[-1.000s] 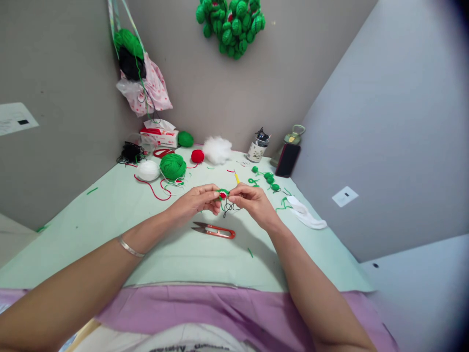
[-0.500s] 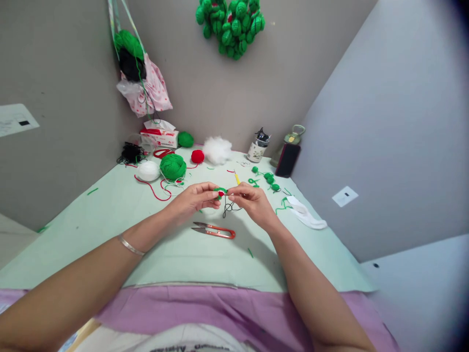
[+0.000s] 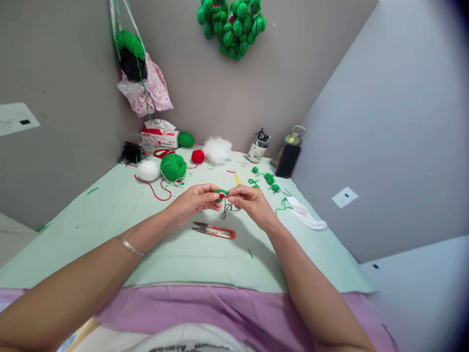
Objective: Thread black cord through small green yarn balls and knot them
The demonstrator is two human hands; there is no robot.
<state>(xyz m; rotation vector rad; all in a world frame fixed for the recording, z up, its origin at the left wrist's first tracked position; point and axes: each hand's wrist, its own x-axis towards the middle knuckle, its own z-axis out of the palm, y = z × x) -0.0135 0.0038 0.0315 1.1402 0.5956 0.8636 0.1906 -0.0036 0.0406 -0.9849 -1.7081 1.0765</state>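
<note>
Between both hands is a small crocheted piece (image 3: 222, 194) in green, white and red, like a watermelon slice. My left hand (image 3: 200, 200) grips its left side between thumb and fingers. At its right edge, the fingertips of my right hand (image 3: 249, 200) are pinched together; what lies between them is too small to make out. A black thread (image 3: 227, 209) hangs in loops below the piece, close to my right fingers. Thread snips (image 3: 215, 231) with an orange handle lie on the table just below my hands, blades to the left.
Left rear hold a green yarn ball (image 3: 173, 167), a white ball (image 3: 148, 170), red-handled scissors (image 3: 164, 153) and a tissue box (image 3: 161, 138). Stuffing (image 3: 217, 150) and a red ball (image 3: 198, 156) sit behind. To the right are small green balls (image 3: 270, 179), a phone (image 3: 287, 160) and white cloth (image 3: 308, 215).
Both hands stay in nearly the same place. The crocheted piece has turned slightly between the fingers, and the hanging black thread has shifted a little.
</note>
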